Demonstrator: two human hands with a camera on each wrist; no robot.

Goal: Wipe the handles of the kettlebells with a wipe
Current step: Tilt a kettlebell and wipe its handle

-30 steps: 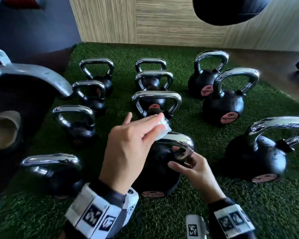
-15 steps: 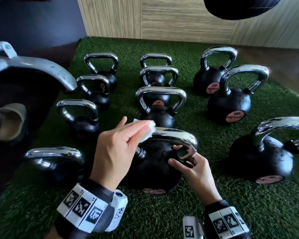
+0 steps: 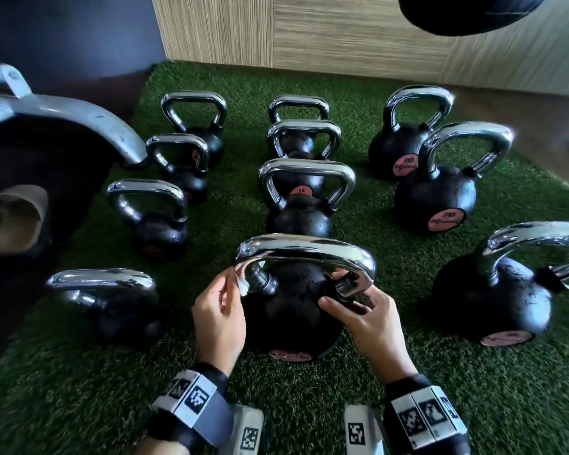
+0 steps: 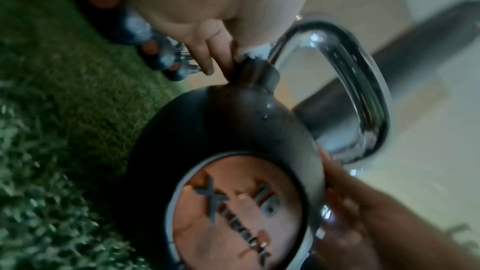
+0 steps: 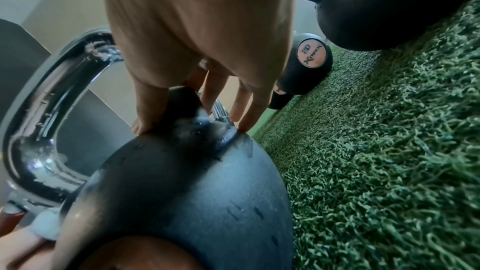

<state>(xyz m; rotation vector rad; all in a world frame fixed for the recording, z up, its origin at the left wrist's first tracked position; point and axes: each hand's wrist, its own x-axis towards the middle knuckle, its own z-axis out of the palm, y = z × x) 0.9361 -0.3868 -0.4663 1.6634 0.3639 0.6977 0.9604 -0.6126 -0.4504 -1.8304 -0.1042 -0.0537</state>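
Note:
A black kettlebell [image 3: 286,310] with a chrome handle [image 3: 306,251] stands on the turf right in front of me. My left hand [image 3: 235,284] pinches a small white wipe [image 3: 243,288] against the handle's left leg, just above the black body. My right hand [image 3: 335,292] grips the base of the right leg, thumb on the body. In the left wrist view the fingertips [image 4: 210,56] press the wipe [image 4: 259,49] onto the leg. The right wrist view has thumb and fingers [image 5: 145,110] straddling the handle base, with the wipe [image 5: 46,227] at the bottom left.
Several more chrome-handled kettlebells stand in rows on the green turf [image 3: 408,405], the closest at left [image 3: 105,300] and right [image 3: 493,297]. A big dark machine with a grey metal bar [image 3: 66,116] fills the left. A wood-panelled wall [image 3: 309,34] closes the back.
My left hand has slid the wipe from the top of the handle down to the base of its left leg. The right hand keeps its hold at the right base.

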